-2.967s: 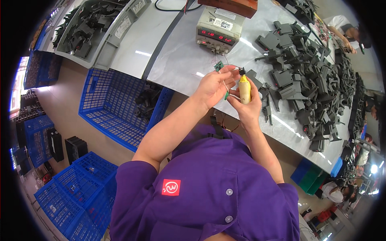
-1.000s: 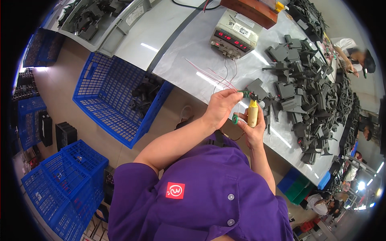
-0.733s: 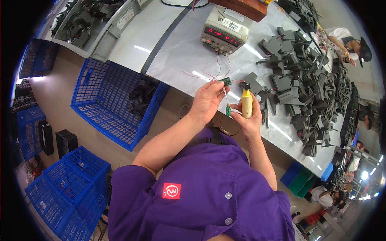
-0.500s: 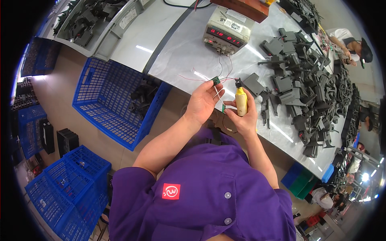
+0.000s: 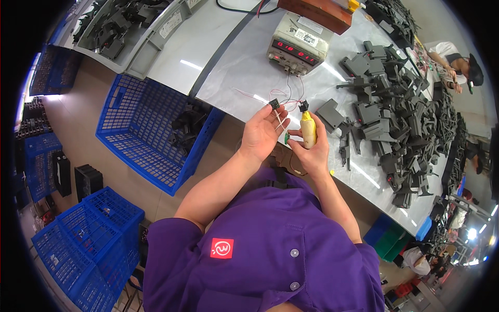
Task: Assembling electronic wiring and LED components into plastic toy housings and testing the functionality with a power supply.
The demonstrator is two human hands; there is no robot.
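Note:
Between thumb and fingers, my left hand (image 5: pixel 263 132) pinches a small green circuit board (image 5: pixel 274 104) at the table's edge. White wires (image 5: pixel 279 120) run from it down to a second small green board (image 5: pixel 287 137), which sits at the thumb of my right hand (image 5: pixel 313 148). That hand is also closed round a pale, yellow-taped handle (image 5: pixel 308 132) with a black connector-like tip (image 5: pixel 303 106) pointing away from me. Thin red and dark leads link this area with a bench power supply (image 5: pixel 297 47), whose red display is lit. Where each lead ends is too small to tell.
Dark grey plastic parts (image 5: pixel 382 127) lie heaped on the right of the table (image 5: pixel 228 78). A grey bin (image 5: pixel 140 49) of similar parts stands far left. Blue crates (image 5: pixel 140 151) are on the floor at left. Another person (image 5: pixel 452 60) works at the far right.
Both hands keep their holds. The yellow-taped handle and its black tip have shifted slightly left, nearer the board in my left hand, and the view has moved a little.

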